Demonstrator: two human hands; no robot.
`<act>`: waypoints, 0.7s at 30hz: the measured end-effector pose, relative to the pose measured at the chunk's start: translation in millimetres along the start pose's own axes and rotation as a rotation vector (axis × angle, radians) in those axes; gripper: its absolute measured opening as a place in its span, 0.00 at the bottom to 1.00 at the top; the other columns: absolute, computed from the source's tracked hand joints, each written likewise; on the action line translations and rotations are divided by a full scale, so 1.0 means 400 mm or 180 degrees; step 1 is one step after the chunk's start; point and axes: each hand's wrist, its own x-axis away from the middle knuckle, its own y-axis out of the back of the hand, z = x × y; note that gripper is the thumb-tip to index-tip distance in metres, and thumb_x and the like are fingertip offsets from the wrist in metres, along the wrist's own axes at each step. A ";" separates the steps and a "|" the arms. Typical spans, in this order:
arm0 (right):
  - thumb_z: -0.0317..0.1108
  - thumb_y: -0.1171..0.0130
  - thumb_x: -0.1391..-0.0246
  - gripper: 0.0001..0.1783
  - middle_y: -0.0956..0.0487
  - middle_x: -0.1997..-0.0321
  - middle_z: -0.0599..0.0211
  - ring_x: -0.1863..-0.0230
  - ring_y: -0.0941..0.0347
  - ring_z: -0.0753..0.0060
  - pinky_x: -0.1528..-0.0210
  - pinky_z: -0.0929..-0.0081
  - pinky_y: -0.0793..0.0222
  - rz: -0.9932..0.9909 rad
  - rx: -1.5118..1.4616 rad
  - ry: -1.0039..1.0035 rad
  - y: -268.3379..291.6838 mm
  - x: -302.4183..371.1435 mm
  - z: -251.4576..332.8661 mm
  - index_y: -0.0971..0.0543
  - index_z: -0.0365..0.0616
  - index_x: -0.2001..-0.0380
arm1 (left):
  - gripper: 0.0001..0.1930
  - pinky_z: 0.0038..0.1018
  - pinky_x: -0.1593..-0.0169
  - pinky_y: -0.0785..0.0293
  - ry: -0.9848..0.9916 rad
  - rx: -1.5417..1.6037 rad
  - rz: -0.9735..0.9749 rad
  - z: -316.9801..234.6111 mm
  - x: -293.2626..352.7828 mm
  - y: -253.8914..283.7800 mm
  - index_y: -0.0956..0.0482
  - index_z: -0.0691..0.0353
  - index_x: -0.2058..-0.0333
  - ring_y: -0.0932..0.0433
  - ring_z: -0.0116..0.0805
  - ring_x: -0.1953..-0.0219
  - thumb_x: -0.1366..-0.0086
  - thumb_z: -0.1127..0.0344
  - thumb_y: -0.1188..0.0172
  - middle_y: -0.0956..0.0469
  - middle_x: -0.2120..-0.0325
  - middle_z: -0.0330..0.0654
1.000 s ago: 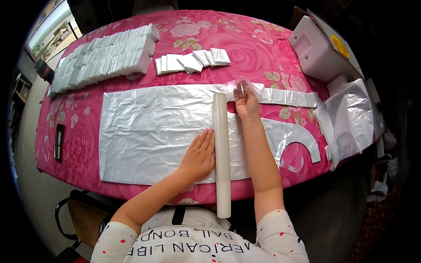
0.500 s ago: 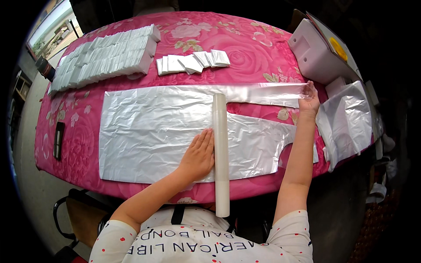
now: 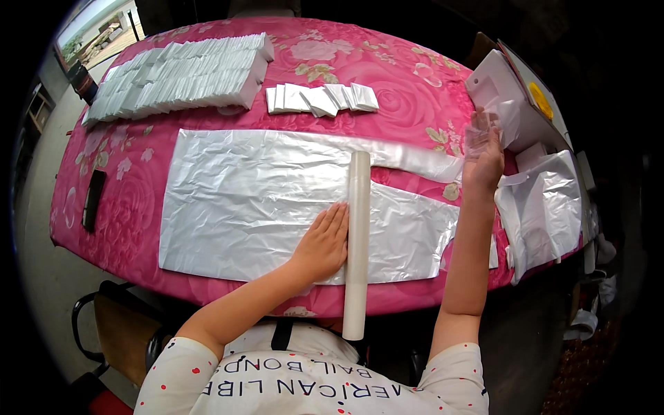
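Note:
A large sheet of thin, shiny white plastic (image 3: 256,200) lies wrinkled across the table, with cut-outs and strips at its right end. Across it rests a long pale tube-shaped roller (image 3: 357,242), its near end jutting past the table edge. My left hand (image 3: 322,242) lies flat on the sheet, fingers extended and touching the roller's left side. Raised beyond the sheet's right end, my right hand (image 3: 483,162) has translucent plastic film (image 3: 477,135) around its fingers, partly blurred. The sheet's far strip (image 3: 422,160) lies on the tablecloth beside that hand.
Long rows of folded white plastic packets (image 3: 180,76) stand at the far left, and several loose packets (image 3: 321,99) lie nearby. A white foam box (image 3: 498,90) and more plastic sheets (image 3: 546,207) occupy the right. A dark narrow object (image 3: 93,200) lies left; a chair (image 3: 124,321) stands below.
My right hand has lifted away from the far strip's end, with film around its fingers. The strip has dropped onto the cloth. My left hand stays beside the roller.

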 end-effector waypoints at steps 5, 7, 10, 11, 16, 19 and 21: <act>0.37 0.58 0.37 0.20 0.26 0.60 0.69 0.64 0.37 0.81 0.59 0.85 0.42 0.2421 0.1587 -0.1086 -0.243 0.392 -0.188 0.33 0.39 0.45 | 0.29 0.39 0.35 0.57 -0.0007 0.0080 0.0054 0.001 0.004 -0.003 0.46 0.76 0.43 0.49 0.51 0.36 0.40 0.63 0.58 0.46 0.41 0.59; 0.36 0.59 0.39 0.22 0.30 0.48 0.47 0.45 0.36 0.54 0.46 0.70 0.41 0.2983 0.1653 0.0026 -0.330 0.521 -0.298 0.36 0.35 0.45 | 0.29 0.39 0.35 0.57 -0.0093 -0.0059 -0.0216 0.022 0.007 -0.054 0.46 0.75 0.42 0.49 0.50 0.36 0.40 0.64 0.58 0.47 0.40 0.58; 0.33 0.57 0.44 0.21 0.33 0.45 0.43 0.39 0.45 0.39 0.39 0.53 0.50 0.3482 0.1854 0.0108 -0.405 0.654 -0.436 0.33 0.34 0.48 | 0.29 0.39 0.35 0.57 -0.0082 -0.0229 0.0007 0.011 -0.003 -0.029 0.46 0.75 0.43 0.51 0.48 0.35 0.40 0.65 0.58 0.46 0.40 0.57; 0.33 0.56 0.44 0.22 0.34 0.44 0.44 0.38 0.46 0.41 0.39 0.53 0.51 0.3709 0.2069 0.0127 -0.427 0.680 -0.469 0.34 0.35 0.47 | 0.29 0.39 0.35 0.57 -0.0073 -0.0217 0.0009 0.008 -0.005 -0.029 0.46 0.76 0.43 0.51 0.48 0.35 0.40 0.65 0.58 0.46 0.40 0.57; 0.39 0.53 0.45 0.27 0.39 0.39 0.46 0.34 0.52 0.44 0.37 0.55 0.54 0.4894 0.2569 0.0345 -0.455 0.757 -0.460 0.36 0.37 0.44 | 0.29 0.40 0.35 0.57 -0.0084 -0.0215 0.0045 0.004 -0.011 -0.038 0.46 0.76 0.43 0.51 0.48 0.35 0.41 0.64 0.58 0.47 0.40 0.58; 0.42 0.47 0.48 0.30 0.41 0.37 0.48 0.33 0.55 0.47 0.36 0.56 0.54 0.5306 0.2111 0.0439 -0.415 0.741 -0.358 0.35 0.38 0.44 | 0.29 0.40 0.35 0.58 -0.0019 -0.0002 -0.0030 0.013 -0.004 -0.044 0.46 0.76 0.43 0.52 0.49 0.35 0.41 0.63 0.59 0.47 0.40 0.57; 0.40 0.46 0.48 0.29 0.40 0.38 0.49 0.33 0.55 0.48 0.36 0.57 0.55 0.5099 0.1909 0.0383 -0.349 0.702 -0.315 0.35 0.38 0.45 | 0.30 0.40 0.34 0.58 -0.0001 -0.0091 -0.0058 0.011 0.001 -0.034 0.46 0.77 0.43 0.52 0.50 0.35 0.41 0.63 0.57 0.47 0.40 0.58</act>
